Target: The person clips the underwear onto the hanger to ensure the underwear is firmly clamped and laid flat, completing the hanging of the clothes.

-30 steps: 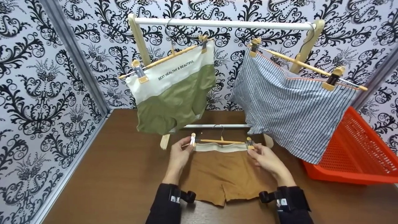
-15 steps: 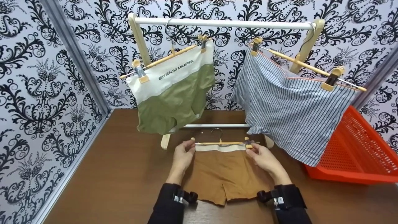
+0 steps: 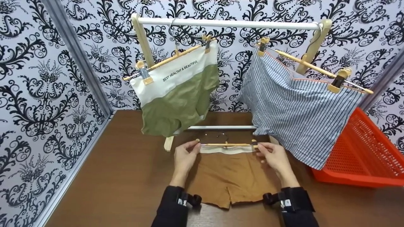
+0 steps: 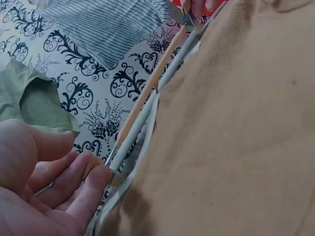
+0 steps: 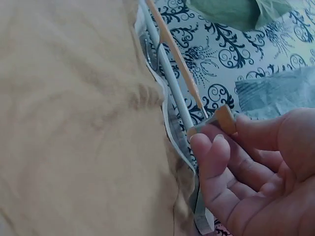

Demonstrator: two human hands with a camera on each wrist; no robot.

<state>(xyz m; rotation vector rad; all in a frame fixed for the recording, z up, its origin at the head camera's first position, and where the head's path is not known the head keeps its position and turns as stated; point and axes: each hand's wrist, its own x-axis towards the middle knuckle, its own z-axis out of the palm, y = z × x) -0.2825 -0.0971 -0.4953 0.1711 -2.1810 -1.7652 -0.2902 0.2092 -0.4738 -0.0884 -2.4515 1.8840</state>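
Brown shorts (image 3: 232,176) with a pale waistband hang spread below a wooden clip hanger (image 3: 225,145), low in front of the rack. At the hanger's left end my left hand (image 3: 185,157) holds the clip, mostly covered by its fingers; in the left wrist view the fingers (image 4: 93,191) curl at the clip beside the waistband. My right hand (image 3: 275,157) pinches the right clip (image 3: 254,144) at the other end. In the right wrist view the thumb is against the clip's wooden tab (image 5: 225,119), with the fingers under it. The hanger's wire hook (image 3: 222,136) points up toward the rack.
A rack with a white top rail (image 3: 230,23) stands behind. Green-and-white shorts (image 3: 180,101) hang at its left, striped shorts (image 3: 303,110) at its right. A red basket (image 3: 363,181) sits at the right on the brown table (image 3: 126,176). Patterned walls enclose the back and left.
My left fingers have come over the left clip, which showed plainly a second ago. The right hand has shifted slightly outward at its clip. The hanger and brown shorts have barely moved.
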